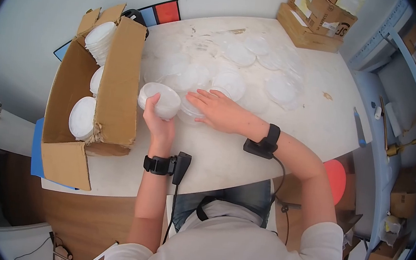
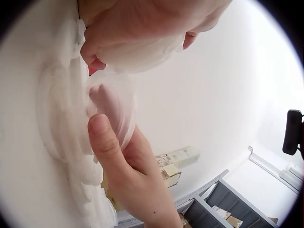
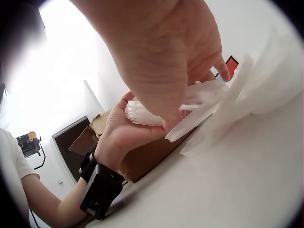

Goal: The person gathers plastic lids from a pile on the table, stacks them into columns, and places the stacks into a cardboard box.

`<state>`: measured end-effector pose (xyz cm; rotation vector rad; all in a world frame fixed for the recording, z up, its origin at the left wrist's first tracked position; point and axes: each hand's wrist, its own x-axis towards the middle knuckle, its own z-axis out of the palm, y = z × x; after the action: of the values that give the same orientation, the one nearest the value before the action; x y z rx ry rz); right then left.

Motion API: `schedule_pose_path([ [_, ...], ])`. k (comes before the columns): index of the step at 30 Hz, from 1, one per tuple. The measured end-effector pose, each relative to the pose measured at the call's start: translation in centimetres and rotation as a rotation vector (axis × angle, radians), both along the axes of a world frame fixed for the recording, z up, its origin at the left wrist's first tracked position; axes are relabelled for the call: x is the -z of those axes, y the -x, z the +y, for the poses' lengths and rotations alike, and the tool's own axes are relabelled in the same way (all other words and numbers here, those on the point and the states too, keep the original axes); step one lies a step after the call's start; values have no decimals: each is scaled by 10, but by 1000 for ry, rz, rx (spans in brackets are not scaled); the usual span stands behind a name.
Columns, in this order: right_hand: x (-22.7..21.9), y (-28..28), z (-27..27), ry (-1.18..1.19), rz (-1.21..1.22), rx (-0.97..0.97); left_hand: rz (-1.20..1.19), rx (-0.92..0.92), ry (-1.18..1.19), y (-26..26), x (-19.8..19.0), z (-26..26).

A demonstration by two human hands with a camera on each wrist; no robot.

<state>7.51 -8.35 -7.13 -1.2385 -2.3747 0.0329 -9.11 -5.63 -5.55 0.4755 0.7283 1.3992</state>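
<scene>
My left hand (image 1: 161, 127) grips a stack of round translucent plastic lids (image 1: 162, 101) near the cardboard box, its thumb over the rim. In the left wrist view that stack (image 2: 142, 54) sits under the curled fingers. My right hand (image 1: 222, 113) reaches across beside it and pinches a clear plastic lid (image 2: 121, 107), with the thumb on the near side and fingers showing through behind. More loose lids (image 3: 247, 99) lie overlapping right by the right hand, on the white table (image 1: 225, 155).
The open cardboard box (image 1: 121, 79) at the left holds stacks of white lids (image 1: 82, 118). Several clear lids (image 1: 282, 89) spread over the table's far half. Parcel boxes (image 1: 318, 19) stand at the back right, a blue-handled tool (image 1: 359, 128) at the right edge, beside a shelf (image 1: 388, 150).
</scene>
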Motion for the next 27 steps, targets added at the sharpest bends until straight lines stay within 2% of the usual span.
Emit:
schedule_pose_path([
  [3, -20, -7, 6, 90, -5, -16, 68, -6, -7, -1, -3, -2],
  [5, -46, -5, 4, 644, 765, 252, 94, -22, 1, -3, -2, -2],
  [6, -44, -6, 7, 646, 765, 254, 124, -37, 7, -3, -2, -2],
  [8, -30, -6, 16, 612, 441, 232, 114, -5, 22, -2, 2, 0],
  [9, -19, -4, 15, 609, 445, 236, 104, 25, 37, -1, 4, 1],
  [11, 2, 4, 6, 100, -4, 143, 96, 43, 79, -1, 3, 1],
  [15, -3, 12, 4, 88, 77, 74, 78, 50, 108, 0, 3, 1],
  [17, -17, 6, 0, 275, 362, 106, 85, 36, 83, 0, 3, 1],
  [18, -25, 0, -1, 281, 360, 105, 93, 22, 60, 0, 3, 0],
  [20, -39, -20, 2, 566, 629, 287, 97, 24, 68, 0, 3, -1],
  [21, -38, -29, 5, 569, 625, 284, 102, 28, 69, -1, 3, -1],
  [23, -27, -43, 12, 419, 544, 453, 98, 39, 74, -2, 3, -1],
  [24, -20, -45, 14, 418, 544, 452, 97, 55, 77, -3, 3, -1],
  [26, -4, -48, 18, 548, 314, 405, 90, 82, 74, -4, 5, -3],
  [27, 0, -48, 18, 546, 316, 405, 82, 108, 70, -4, 6, -3],
])
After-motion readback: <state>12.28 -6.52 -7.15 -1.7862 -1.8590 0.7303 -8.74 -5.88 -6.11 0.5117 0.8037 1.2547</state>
